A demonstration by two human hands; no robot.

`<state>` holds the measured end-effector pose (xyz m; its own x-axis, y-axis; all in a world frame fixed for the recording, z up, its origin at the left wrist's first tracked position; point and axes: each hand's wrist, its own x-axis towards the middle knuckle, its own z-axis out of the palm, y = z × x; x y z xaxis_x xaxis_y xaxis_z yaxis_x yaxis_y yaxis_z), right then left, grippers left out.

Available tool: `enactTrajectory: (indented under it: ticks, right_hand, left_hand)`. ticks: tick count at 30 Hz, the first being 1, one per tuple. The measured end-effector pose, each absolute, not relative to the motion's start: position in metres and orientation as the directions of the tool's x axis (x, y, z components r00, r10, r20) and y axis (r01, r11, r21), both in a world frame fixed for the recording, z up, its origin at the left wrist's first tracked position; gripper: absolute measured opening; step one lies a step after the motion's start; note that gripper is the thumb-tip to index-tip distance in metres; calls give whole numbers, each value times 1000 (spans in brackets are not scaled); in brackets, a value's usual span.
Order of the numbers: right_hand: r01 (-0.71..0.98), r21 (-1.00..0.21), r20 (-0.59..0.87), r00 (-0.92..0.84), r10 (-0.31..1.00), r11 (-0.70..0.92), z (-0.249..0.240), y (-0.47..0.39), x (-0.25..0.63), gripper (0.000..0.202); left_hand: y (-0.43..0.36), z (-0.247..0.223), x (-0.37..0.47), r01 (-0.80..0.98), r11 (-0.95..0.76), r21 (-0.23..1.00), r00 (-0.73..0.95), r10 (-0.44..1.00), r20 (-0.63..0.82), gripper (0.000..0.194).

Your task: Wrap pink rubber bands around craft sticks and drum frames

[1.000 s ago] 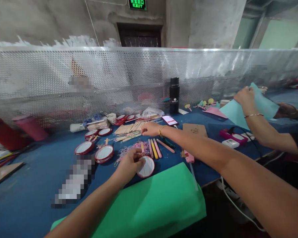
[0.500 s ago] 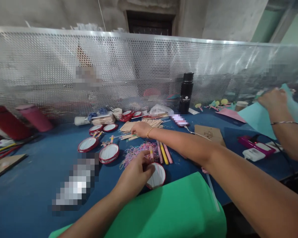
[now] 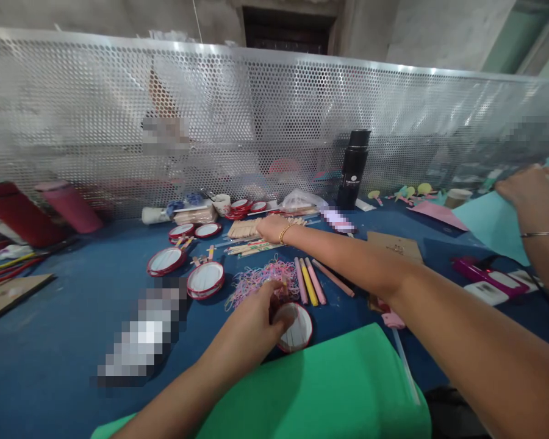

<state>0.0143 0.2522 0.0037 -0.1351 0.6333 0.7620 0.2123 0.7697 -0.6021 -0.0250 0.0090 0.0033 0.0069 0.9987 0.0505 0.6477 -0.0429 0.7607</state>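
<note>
My left hand (image 3: 256, 317) is closed on a small red-rimmed round paddle (image 3: 297, 329) with a white face, low in the middle. Its short stick handle (image 3: 284, 284) rises between my fingers and thumb. Farther back, my right hand (image 3: 272, 228) reaches across to a pile of flat wooden sticks (image 3: 244, 228). Those fingers are bent together on the sticks, and what they pinch is hidden. Just beyond my left hand lies a heap of thin coloured rubber bands (image 3: 263, 277). More of the round paddles (image 3: 205, 278) rest to its left.
Pink and yellow rolled sticks (image 3: 308, 280) lie beneath my right forearm. Green cloth (image 3: 320, 384) covers the near edge. A black bottle (image 3: 354, 171) stands by the perforated metal screen (image 3: 274, 110). At the right, another person's hand (image 3: 519, 186) holds blue paper (image 3: 487, 222).
My right hand has shifted slightly away from me over the wooden sticks. My left hand still holds the paddle, its handle now more hidden by the fingers. The view has shifted a little.
</note>
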Motion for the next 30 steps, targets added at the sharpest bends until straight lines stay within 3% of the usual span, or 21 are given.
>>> enactTrajectory:
  ticks: [2, 5, 9, 12, 14, 17, 25, 30]
  right_hand:
    - [253, -590, 717, -274, 641, 767, 4, 252, 15, 46]
    - [275, -577, 690, -339, 639, 769, 11, 254, 20, 47]
    - [287, -511, 629, -518, 580, 810, 42, 266, 35, 42]
    - [267, -448, 551, -670, 498, 853, 79, 273, 53, 21]
    - [260, -431, 557, -677, 481, 864, 101, 271, 67, 4]
    - [221, -430, 576, -680, 454, 875, 121, 260, 86, 6]
    - [299, -499, 547, -619, 563, 813, 111, 245, 96, 7]
    - [369, -391, 525, -663, 534, 843, 118, 251, 90, 18]
  left_hand:
    - [7, 6, -25, 675, -61, 736, 22, 998, 62, 47]
    - [5, 11, -25, 718, -66, 692, 15, 997, 80, 47]
    - [0, 21, -21, 823, -38, 567, -30, 993, 110, 45]
    - [-5, 31, -18, 933, -20, 359, -6, 997, 71, 44]
    - [-7, 35, -17, 981, -22, 193, 15, 999, 37, 45]
    - [-7, 38, -16, 998, -35, 45, 34, 999, 26, 45]
    - [-7, 42, -17, 997, -63, 40, 61, 997, 35, 45]
    - [-6, 53, -19, 998, -37, 42, 34, 997, 76, 47]
